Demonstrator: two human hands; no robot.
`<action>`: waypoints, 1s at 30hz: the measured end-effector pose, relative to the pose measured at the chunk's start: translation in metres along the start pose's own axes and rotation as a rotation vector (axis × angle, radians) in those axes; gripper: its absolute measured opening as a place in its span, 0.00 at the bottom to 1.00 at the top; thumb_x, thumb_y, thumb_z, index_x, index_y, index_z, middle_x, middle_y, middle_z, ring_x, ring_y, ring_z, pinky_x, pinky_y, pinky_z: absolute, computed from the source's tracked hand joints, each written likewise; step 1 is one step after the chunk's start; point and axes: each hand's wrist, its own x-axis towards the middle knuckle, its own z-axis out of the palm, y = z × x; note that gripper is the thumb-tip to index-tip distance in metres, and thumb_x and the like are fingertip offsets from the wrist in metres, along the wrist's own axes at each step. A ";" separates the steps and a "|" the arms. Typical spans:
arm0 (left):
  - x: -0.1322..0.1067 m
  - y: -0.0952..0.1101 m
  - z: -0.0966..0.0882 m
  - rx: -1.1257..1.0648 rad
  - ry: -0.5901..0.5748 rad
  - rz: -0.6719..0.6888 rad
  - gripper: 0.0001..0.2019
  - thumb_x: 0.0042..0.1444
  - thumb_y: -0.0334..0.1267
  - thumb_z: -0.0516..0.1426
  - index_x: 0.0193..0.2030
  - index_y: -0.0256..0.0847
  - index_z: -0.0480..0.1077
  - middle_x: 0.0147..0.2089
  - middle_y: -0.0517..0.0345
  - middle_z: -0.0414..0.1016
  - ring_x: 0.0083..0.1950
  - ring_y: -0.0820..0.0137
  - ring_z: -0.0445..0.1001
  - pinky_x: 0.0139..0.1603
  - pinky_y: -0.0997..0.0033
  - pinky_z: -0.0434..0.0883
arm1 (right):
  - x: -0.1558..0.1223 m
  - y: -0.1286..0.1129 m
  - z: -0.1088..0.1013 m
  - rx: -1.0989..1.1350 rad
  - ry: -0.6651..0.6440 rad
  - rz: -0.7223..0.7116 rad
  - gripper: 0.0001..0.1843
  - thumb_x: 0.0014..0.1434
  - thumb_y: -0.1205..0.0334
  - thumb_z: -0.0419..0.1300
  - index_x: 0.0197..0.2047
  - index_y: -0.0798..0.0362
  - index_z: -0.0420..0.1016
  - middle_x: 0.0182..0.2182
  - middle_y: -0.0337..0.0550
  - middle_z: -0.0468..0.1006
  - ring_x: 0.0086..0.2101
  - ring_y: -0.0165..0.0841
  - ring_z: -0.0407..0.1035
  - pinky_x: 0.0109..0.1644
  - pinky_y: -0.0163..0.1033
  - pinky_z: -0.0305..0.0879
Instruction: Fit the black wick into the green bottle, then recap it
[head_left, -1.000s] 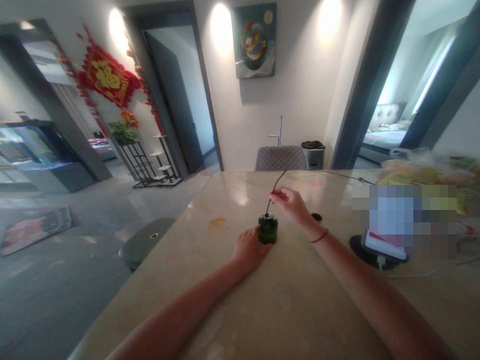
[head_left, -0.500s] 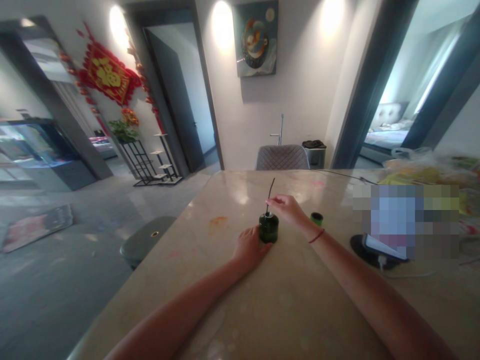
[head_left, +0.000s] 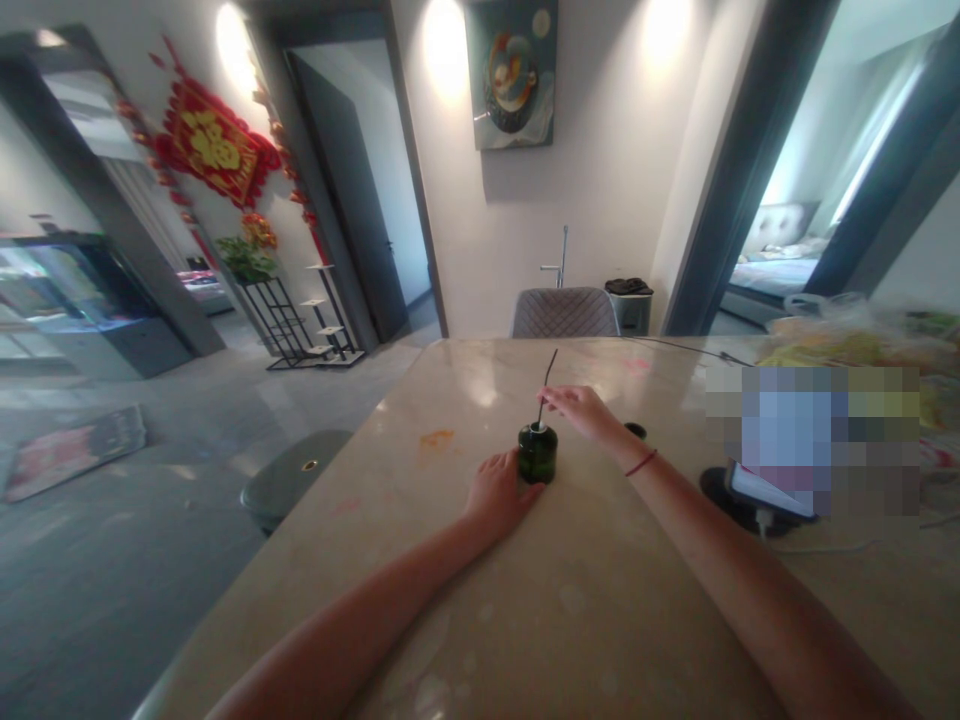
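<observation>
Two hands at a marble tabletop [head_left: 420, 600]: green glass bottle [head_left: 538, 455] near its middle, left hand [head_left: 499, 495] against the bottle, grip unclear; right hand [head_left: 581, 412] pinching a thin black stick [head_left: 548, 378] in the neck; small dark cap [head_left: 636, 430] just beyond.

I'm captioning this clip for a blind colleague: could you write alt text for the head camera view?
At a beige stone table, the left hand rests against a small dark green glass bottle, while the fingertips of the right hand meet a thin dark stick standing in its neck. Beyond the table are a grey quilted chair and a wall painting.
</observation>
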 end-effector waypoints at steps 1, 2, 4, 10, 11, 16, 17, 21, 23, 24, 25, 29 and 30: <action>0.000 0.000 0.000 0.002 -0.005 0.000 0.22 0.49 0.48 0.55 0.49 0.38 0.61 0.46 0.49 0.71 0.50 0.60 0.68 0.51 0.60 0.64 | 0.000 0.000 -0.002 0.020 -0.029 0.013 0.23 0.53 0.44 0.53 0.31 0.57 0.76 0.27 0.44 0.77 0.31 0.32 0.70 0.36 0.37 0.66; 0.000 0.000 0.000 0.004 -0.009 -0.002 0.22 0.49 0.48 0.55 0.49 0.38 0.61 0.46 0.49 0.71 0.50 0.60 0.68 0.51 0.61 0.64 | 0.000 -0.001 -0.005 0.041 -0.067 0.022 0.23 0.53 0.44 0.53 0.32 0.57 0.76 0.29 0.45 0.77 0.32 0.33 0.71 0.37 0.37 0.66; 0.000 0.001 -0.001 0.010 -0.016 -0.007 0.22 0.49 0.48 0.55 0.48 0.38 0.61 0.46 0.48 0.72 0.50 0.60 0.68 0.51 0.61 0.64 | -0.002 -0.001 -0.010 0.090 -0.179 0.029 0.22 0.50 0.46 0.57 0.38 0.57 0.75 0.33 0.46 0.77 0.35 0.33 0.71 0.41 0.39 0.67; -0.001 0.003 -0.002 -0.004 -0.011 -0.005 0.21 0.50 0.48 0.54 0.48 0.39 0.62 0.46 0.49 0.72 0.50 0.60 0.68 0.51 0.61 0.64 | -0.014 0.005 -0.009 0.114 -0.450 0.098 0.39 0.37 0.56 0.69 0.53 0.56 0.64 0.44 0.51 0.73 0.43 0.36 0.69 0.48 0.43 0.66; -0.001 0.003 -0.003 -0.006 -0.013 -0.010 0.21 0.50 0.47 0.54 0.48 0.39 0.62 0.46 0.49 0.72 0.50 0.60 0.68 0.51 0.61 0.64 | -0.016 0.006 -0.007 0.105 -0.471 0.095 0.38 0.37 0.57 0.69 0.52 0.56 0.65 0.44 0.50 0.73 0.43 0.36 0.69 0.49 0.43 0.65; -0.001 0.002 -0.002 -0.029 -0.007 -0.011 0.20 0.50 0.47 0.55 0.48 0.40 0.63 0.48 0.50 0.71 0.51 0.60 0.68 0.52 0.61 0.63 | -0.018 0.009 -0.002 0.056 -0.523 0.063 0.32 0.38 0.55 0.68 0.47 0.56 0.67 0.42 0.47 0.73 0.42 0.37 0.69 0.47 0.43 0.65; -0.001 0.001 -0.002 -0.035 -0.002 -0.007 0.20 0.50 0.47 0.55 0.48 0.40 0.63 0.48 0.50 0.71 0.51 0.61 0.68 0.52 0.61 0.63 | -0.018 0.010 -0.002 0.050 -0.513 0.056 0.32 0.38 0.54 0.68 0.47 0.56 0.67 0.42 0.46 0.73 0.42 0.37 0.69 0.47 0.43 0.65; -0.001 -0.001 -0.001 -0.045 0.019 -0.001 0.21 0.49 0.47 0.56 0.49 0.41 0.63 0.51 0.51 0.69 0.53 0.61 0.66 0.53 0.62 0.62 | -0.018 0.011 -0.002 0.041 -0.497 0.021 0.30 0.39 0.54 0.67 0.45 0.56 0.67 0.39 0.43 0.73 0.40 0.35 0.68 0.44 0.40 0.64; -0.001 -0.002 0.000 -0.041 0.023 0.007 0.22 0.49 0.47 0.56 0.49 0.41 0.63 0.51 0.51 0.69 0.54 0.61 0.65 0.54 0.61 0.62 | -0.019 0.012 0.000 0.025 -0.495 -0.001 0.28 0.39 0.55 0.67 0.43 0.56 0.66 0.37 0.42 0.72 0.38 0.34 0.67 0.43 0.39 0.64; -0.001 -0.002 0.000 -0.039 0.024 0.011 0.22 0.49 0.48 0.56 0.50 0.41 0.63 0.51 0.51 0.69 0.55 0.61 0.64 0.55 0.61 0.61 | -0.021 0.013 0.002 0.009 -0.485 -0.013 0.27 0.39 0.56 0.67 0.42 0.56 0.66 0.36 0.41 0.71 0.37 0.33 0.67 0.42 0.38 0.64; -0.001 -0.002 0.000 -0.038 0.024 0.014 0.22 0.50 0.48 0.55 0.50 0.41 0.63 0.52 0.51 0.68 0.55 0.61 0.64 0.56 0.61 0.60 | -0.023 0.014 0.004 -0.010 -0.467 -0.025 0.27 0.39 0.57 0.67 0.42 0.56 0.65 0.36 0.40 0.71 0.37 0.33 0.67 0.42 0.38 0.64; 0.001 -0.003 0.003 -0.038 0.014 0.010 0.24 0.50 0.49 0.55 0.52 0.40 0.63 0.55 0.50 0.66 0.58 0.60 0.62 0.59 0.60 0.57 | -0.036 0.025 0.016 -0.008 -0.357 -0.047 0.29 0.39 0.60 0.67 0.45 0.55 0.62 0.39 0.42 0.70 0.39 0.34 0.67 0.43 0.38 0.64; 0.001 -0.003 0.003 -0.039 0.009 0.008 0.24 0.50 0.49 0.54 0.52 0.40 0.63 0.56 0.50 0.66 0.58 0.60 0.61 0.59 0.60 0.57 | -0.039 0.028 0.019 0.016 -0.335 -0.048 0.30 0.40 0.61 0.66 0.47 0.54 0.61 0.41 0.43 0.70 0.40 0.34 0.67 0.44 0.39 0.64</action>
